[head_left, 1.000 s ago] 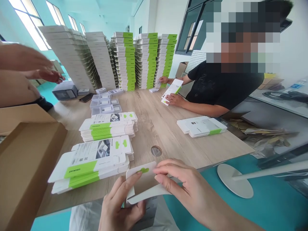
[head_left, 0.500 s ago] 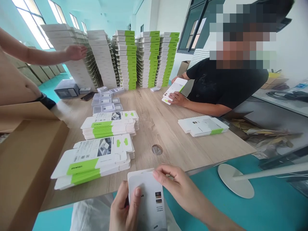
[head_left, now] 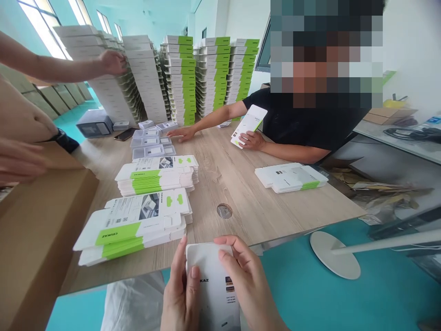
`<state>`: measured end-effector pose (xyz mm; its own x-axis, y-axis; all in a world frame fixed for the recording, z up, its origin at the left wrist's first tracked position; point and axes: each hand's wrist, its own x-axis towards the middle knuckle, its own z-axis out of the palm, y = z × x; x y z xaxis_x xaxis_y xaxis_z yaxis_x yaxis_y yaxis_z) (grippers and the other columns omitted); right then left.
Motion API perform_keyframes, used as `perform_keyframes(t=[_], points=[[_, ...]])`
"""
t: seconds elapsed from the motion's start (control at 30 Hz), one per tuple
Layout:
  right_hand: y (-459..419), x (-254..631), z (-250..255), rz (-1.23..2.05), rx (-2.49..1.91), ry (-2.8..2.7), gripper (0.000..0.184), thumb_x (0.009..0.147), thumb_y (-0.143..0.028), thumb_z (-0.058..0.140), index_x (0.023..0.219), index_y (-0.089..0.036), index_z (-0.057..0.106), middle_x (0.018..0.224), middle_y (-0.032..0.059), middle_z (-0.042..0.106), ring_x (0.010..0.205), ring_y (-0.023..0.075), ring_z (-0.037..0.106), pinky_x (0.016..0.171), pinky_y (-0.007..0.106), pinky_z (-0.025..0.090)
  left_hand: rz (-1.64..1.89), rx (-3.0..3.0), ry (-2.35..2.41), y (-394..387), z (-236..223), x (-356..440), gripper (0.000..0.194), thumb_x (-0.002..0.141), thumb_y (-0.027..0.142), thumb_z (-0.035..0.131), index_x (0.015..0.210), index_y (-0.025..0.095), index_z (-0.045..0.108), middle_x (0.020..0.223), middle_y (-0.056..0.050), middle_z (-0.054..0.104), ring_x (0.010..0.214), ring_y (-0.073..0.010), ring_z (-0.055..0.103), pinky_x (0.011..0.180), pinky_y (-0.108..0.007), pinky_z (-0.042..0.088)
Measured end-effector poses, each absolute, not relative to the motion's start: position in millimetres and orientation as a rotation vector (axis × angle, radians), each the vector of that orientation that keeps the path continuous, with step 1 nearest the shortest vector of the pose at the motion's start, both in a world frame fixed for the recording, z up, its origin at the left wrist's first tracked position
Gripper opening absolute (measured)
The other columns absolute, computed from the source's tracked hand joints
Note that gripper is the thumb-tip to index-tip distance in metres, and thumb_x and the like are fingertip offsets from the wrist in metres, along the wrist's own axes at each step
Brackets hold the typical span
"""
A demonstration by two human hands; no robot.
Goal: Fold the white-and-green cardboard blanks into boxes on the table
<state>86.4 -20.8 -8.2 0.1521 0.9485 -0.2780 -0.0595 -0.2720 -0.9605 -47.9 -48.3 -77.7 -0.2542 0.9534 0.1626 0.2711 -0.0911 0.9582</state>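
Observation:
Over my lap, in front of the table edge, I hold a white box with dark lettering and small printed labels. My left hand grips its left side, thumb on the front face. Around the upper right corner is my right hand, thumb on the front and fingers behind. How far the box is folded open I cannot tell. Just beyond lie flat white-and-green box blanks in a stack, with a second stack of blanks behind it.
Clear plastic trays sit behind the blanks. Tall box stacks line the back. An open carton stands left, beside a bare-torso person. Across the table, a person in black holds a box blank near more blanks.
My right hand has moved down around the box's right side. The co-worker in black now reaches one arm toward the trays. Another hand appears above the carton at left.

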Motion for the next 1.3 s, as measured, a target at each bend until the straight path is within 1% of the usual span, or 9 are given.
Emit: perform_keyframes(t=[0.13, 0.23, 0.37, 0.53, 0.67, 0.73, 0.9, 1.1, 1.3], points=[[-21, 87, -11, 1.204, -1.492, -1.087, 0.043, 0.085, -0.061, 0.070, 0.098, -0.020, 0.074, 0.065, -0.0033, 0.055, 0.059, 0.0142, 0.046, 0.052, 0.024, 0.040, 1.305, 1.350, 1.623, -49, -73, -48, 0.049, 0.105, 0.057, 0.050, 0.136, 0.024, 0.068, 0.135, -0.011, 0.076, 0.123, -0.0283, 0.073, 0.098, -0.039, 0.061], [-19, 90, -15, 1.194, -1.507, -1.227, 0.047, 0.086, -0.066, 0.069, 0.097, -0.020, 0.072, 0.066, -0.0020, 0.057, 0.058, 0.0149, 0.047, 0.051, 0.025, 0.041, 1.272, 1.332, 1.572, -50, -70, -48, 0.050, 0.102, 0.063, 0.053, 0.127, 0.022, 0.068, 0.099, -0.006, 0.083, 0.077, -0.0228, 0.078, 0.065, -0.030, 0.063], [-16, 93, -20, 1.070, -1.542, -1.368, 0.046, 0.089, -0.066, 0.066, 0.090, -0.021, 0.070, 0.064, -0.0014, 0.058, 0.054, 0.0144, 0.047, 0.050, 0.026, 0.041, 1.317, 1.354, 1.562, -50, -73, -49, 0.044, 0.099, 0.065, 0.057, 0.111, 0.024, 0.070, 0.084, 0.001, 0.077, 0.045, -0.0127, 0.055, 0.047, -0.024, 0.051], [-20, 88, -24, 1.005, -1.528, -1.316, 0.043, 0.090, -0.063, 0.067, 0.097, -0.021, 0.073, 0.073, 0.0026, 0.069, 0.064, 0.0184, 0.061, 0.055, 0.027, 0.051, 1.310, 1.337, 1.578, -48, -73, -49, 0.045, 0.098, 0.064, 0.060, 0.116, 0.024, 0.071, 0.095, -0.003, 0.081, 0.058, -0.0159, 0.068, 0.054, -0.025, 0.056], [-22, 87, -22, 1.059, -1.518, -1.252, 0.049, 0.086, -0.065, 0.072, 0.106, -0.021, 0.075, 0.085, 0.0055, 0.074, 0.076, 0.0217, 0.069, 0.062, 0.027, 0.056, 1.299, 1.329, 1.577, -45, -64, -48, 0.054, 0.096, 0.067, 0.061, 0.128, 0.024, 0.071, 0.123, -0.010, 0.081, 0.106, -0.0255, 0.078, 0.092, -0.034, 0.062], [-20, 91, -21, 1.080, -1.520, -1.311, 0.049, 0.084, -0.065, 0.074, 0.105, -0.021, 0.075, 0.080, 0.0042, 0.073, 0.072, 0.0209, 0.068, 0.059, 0.027, 0.055, 1.301, 1.351, 1.551, -45, -61, -49, 0.053, 0.096, 0.065, 0.062, 0.128, 0.024, 0.071, 0.126, -0.010, 0.080, 0.113, -0.0267, 0.076, 0.096, -0.034, 0.060], [-15, 98, -21, 1.085, -1.513, -1.403, 0.040, 0.084, -0.061, 0.077, 0.090, -0.022, 0.070, 0.066, -0.0010, 0.067, 0.058, 0.0160, 0.060, 0.049, 0.024, 0.047, 1.317, 1.402, 1.481, -44, -54, -48, 0.042, 0.098, 0.061, 0.063, 0.117, 0.024, 0.071, 0.100, -0.004, 0.080, 0.078, -0.0192, 0.075, 0.071, -0.026, 0.060], [-15, 87, -24, 0.719, -1.361, -1.436, 0.036, 0.094, -0.046, 0.070, 0.068, -0.023, 0.061, 0.064, -0.0017, 0.061, 0.058, 0.0150, 0.061, 0.055, 0.024, 0.051, 1.409, 1.530, 1.462, -46, -54, -46, 0.035, 0.101, 0.059, 0.060, 0.106, 0.026, 0.070, 0.087, 0.000, 0.071, 0.067, -0.0157, 0.066, 0.064, -0.024, 0.057], [-17, 83, -22, 0.413, -1.255, -1.370, 0.031, 0.102, -0.029, 0.063, 0.071, -0.024, 0.060, 0.086, 0.0038, 0.060, 0.090, 0.0184, 0.066, 0.061, 0.020, 0.053, 1.528, 1.837, 1.375, -38, -50, -54, 0.030, 0.104, 0.057, 0.056, 0.110, 0.029, 0.064, 0.079, 0.004, 0.064, 0.056, -0.0118, 0.061, 0.053, -0.019, 0.052]])
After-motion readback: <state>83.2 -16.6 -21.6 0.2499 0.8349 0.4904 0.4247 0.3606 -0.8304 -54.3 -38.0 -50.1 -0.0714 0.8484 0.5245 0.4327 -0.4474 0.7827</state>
